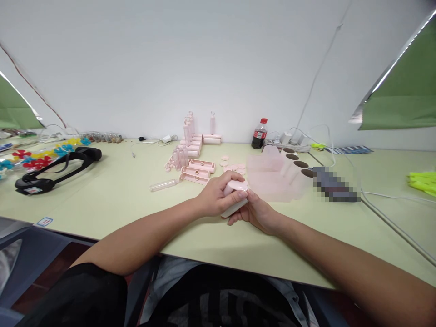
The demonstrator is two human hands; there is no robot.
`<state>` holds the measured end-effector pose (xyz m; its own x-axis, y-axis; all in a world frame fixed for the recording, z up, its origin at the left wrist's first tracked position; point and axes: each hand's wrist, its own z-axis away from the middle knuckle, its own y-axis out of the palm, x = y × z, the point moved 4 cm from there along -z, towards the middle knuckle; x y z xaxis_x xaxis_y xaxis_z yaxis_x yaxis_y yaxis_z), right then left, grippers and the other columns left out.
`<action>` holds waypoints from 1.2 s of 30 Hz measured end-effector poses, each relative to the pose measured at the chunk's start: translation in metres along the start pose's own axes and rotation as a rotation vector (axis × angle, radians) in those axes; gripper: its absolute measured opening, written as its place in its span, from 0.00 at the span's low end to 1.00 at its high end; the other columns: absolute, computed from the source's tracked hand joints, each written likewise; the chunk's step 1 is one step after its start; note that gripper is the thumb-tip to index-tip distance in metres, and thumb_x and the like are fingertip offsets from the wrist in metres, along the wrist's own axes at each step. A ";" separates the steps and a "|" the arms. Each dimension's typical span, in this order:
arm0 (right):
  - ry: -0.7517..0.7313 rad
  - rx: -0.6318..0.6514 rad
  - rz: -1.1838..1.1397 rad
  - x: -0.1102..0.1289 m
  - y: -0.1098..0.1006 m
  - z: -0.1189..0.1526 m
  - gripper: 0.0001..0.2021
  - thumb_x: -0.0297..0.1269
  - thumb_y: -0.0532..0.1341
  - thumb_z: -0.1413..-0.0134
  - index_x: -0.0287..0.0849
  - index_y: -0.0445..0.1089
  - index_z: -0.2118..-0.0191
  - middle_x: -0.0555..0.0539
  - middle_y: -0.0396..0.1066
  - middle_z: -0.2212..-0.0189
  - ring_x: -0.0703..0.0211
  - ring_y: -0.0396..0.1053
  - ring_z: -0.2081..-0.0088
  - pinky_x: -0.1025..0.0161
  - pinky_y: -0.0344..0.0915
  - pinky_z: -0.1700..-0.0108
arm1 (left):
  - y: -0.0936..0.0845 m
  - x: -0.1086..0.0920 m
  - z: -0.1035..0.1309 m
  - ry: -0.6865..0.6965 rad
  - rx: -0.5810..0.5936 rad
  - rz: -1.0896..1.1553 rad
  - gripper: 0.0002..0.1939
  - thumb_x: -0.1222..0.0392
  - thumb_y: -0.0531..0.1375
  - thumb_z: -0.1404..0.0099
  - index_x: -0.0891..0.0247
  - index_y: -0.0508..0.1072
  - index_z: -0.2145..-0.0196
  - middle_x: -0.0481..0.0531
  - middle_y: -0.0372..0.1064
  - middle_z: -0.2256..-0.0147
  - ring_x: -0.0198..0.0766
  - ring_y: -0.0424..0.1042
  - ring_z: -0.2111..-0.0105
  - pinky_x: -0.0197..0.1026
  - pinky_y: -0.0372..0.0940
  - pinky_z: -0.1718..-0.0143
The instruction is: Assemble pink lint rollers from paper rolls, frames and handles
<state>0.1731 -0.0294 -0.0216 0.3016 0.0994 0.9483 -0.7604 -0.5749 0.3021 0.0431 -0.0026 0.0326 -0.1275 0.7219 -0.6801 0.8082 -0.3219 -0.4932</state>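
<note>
Both hands are closed around a pale pink-and-white plastic case (235, 186) above the table's front middle. My left hand (218, 195) grips it from the left, thumb along its near side. From the right, my right hand (257, 210) holds it, with fingers curled beneath; part of the case is hidden by the fingers. Just beyond lie several pink discs (234, 168) and open pink trough-shaped housings (195, 172). To their left are a clear tube (163, 185), upright clear tubes (180, 157) and small pink caps (169, 163).
Pink assembled pieces (190, 141) stand near the wall, a cola bottle (260, 134) to their right. Translucent pink sheets (269, 177) and tubes with dark round ends (301, 164) lie right of my hands. A black headset (57, 170) rests at left; cables (350, 168) cross the right side.
</note>
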 end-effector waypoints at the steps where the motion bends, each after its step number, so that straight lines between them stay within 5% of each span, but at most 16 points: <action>1: -0.002 0.002 -0.001 0.000 0.000 0.000 0.33 0.65 0.57 0.44 0.39 0.71 0.48 0.40 0.72 0.58 0.53 0.73 0.58 0.57 0.76 0.61 | 0.000 0.000 0.000 -0.004 0.002 -0.005 0.20 0.43 0.58 0.34 0.60 0.68 0.53 0.52 0.74 0.61 0.39 0.72 0.64 0.41 0.67 0.64; 36: -0.031 -0.002 0.010 -0.002 0.000 -0.001 0.33 0.67 0.57 0.45 0.40 0.71 0.50 0.41 0.73 0.61 0.54 0.73 0.60 0.58 0.76 0.63 | 0.002 -0.003 0.000 0.014 0.052 -0.067 0.22 0.41 0.56 0.34 0.59 0.65 0.52 0.52 0.72 0.62 0.41 0.71 0.64 0.42 0.66 0.62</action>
<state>0.1718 -0.0291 -0.0228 0.3116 0.0685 0.9478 -0.7648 -0.5738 0.2929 0.0453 -0.0056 0.0337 -0.1721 0.7510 -0.6375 0.7670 -0.3039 -0.5651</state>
